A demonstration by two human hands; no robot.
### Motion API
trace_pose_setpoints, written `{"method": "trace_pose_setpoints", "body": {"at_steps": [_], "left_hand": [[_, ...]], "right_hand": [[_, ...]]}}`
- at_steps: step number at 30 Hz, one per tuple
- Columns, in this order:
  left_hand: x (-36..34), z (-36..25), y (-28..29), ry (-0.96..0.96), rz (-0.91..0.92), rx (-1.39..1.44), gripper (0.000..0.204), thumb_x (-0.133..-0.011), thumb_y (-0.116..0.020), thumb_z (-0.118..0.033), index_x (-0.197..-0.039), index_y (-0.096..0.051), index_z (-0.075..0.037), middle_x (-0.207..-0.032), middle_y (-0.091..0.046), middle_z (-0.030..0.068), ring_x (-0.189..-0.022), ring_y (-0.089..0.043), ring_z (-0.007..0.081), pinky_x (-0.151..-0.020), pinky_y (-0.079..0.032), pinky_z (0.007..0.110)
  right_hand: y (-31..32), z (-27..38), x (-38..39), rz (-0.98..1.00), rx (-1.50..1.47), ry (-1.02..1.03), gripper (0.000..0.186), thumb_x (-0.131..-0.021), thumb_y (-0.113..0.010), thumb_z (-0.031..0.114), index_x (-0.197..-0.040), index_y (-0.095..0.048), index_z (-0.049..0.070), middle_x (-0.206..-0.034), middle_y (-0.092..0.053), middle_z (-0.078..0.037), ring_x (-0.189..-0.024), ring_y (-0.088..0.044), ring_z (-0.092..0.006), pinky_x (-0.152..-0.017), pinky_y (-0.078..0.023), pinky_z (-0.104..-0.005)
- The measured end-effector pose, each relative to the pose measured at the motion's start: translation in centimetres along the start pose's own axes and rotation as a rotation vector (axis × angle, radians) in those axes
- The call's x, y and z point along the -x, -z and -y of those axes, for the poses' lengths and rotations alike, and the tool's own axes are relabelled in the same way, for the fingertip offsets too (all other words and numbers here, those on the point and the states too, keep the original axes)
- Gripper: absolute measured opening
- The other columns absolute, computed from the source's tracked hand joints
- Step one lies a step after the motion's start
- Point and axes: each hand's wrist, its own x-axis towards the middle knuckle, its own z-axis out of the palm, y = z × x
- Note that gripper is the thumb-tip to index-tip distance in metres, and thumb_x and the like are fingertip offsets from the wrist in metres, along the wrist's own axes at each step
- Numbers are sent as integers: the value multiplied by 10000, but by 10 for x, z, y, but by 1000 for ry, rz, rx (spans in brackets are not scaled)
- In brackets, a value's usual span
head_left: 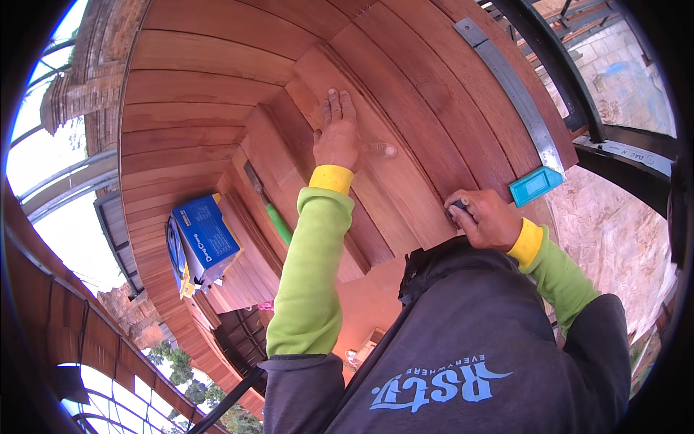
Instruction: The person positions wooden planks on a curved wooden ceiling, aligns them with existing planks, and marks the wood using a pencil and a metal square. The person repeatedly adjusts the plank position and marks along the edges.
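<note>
My left hand (pixel 340 141) lies flat on a loose reddish wooden board (pixel 394 192), fingers stretched forward and thumb out to the side. Near that board's right end, my right hand (pixel 486 220) is closed around a short, dark, pencil-like thing (pixel 458 207), mostly hidden by the fingers. Beyond the right hand lies a try square with a teal handle (pixel 536 186) and a long metal blade (pixel 510 83). A chisel with a green handle (pixel 278 223) rests on the wood left of my left forearm.
Planked wood (pixel 195 87) surrounds the work, with a raised corner at the far side. A blue cardboard box (pixel 204 235) stands on the planks at left. Dark metal beams (pixel 553 61) run along the right edge, above a lower pale surface (pixel 614 239).
</note>
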Motion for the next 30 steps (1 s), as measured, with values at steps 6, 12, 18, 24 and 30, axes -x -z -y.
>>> {"method": "trace_pose_setpoints", "body": {"at_steps": [6,12,18,24,30], "left_hand": [[-6,13,-14,-44,-47,9,1369,-482,-867,-540,-1514,-102,-67,-1593,-80,114,-1465,-119,269,-1114,-279,557],[-1,7,-6,-35,-40,38,1374,-465,-877,-523,-1504,-122,-34,-1583,-101,153,-1461,-127,297,-1124,-278,512],[1,2,-1,-8,-14,47,1346,-483,-881,-481,-1506,-123,-45,-1589,-97,137,-1462,-143,285,-1113,-271,561],[3,2,-2,-14,-49,78,1341,-470,-893,-463,-1499,-148,-34,-1580,-126,154,-1458,-147,303,-1093,-300,552],[2,2,0,-18,-29,64,1339,-482,-891,-465,-1502,-137,-38,-1581,-123,151,-1461,-133,296,-1102,-295,542]], "right_hand": [[1,-22,-124,-134,59,166,178,-901,-543,120,-797,-538,-25,-670,-528,-267,-652,-542,-465,-575,-429,-470],[10,-32,-256,-220,228,316,257,-905,-545,180,-794,-584,-49,-733,-586,-271,-725,-572,-464,-638,-463,-486],[21,-37,-341,-234,193,333,310,-924,-540,231,-804,-610,-47,-748,-620,-240,-725,-607,-407,-694,-484,-455],[18,-53,-370,-267,208,432,183,-889,-494,104,-785,-583,-17,-725,-621,-212,-704,-638,-353,-644,-508,-427],[21,-45,-375,-194,288,269,174,-889,-477,81,-774,-576,-4,-713,-614,-197,-680,-633,-325,-630,-501,-429]]}}
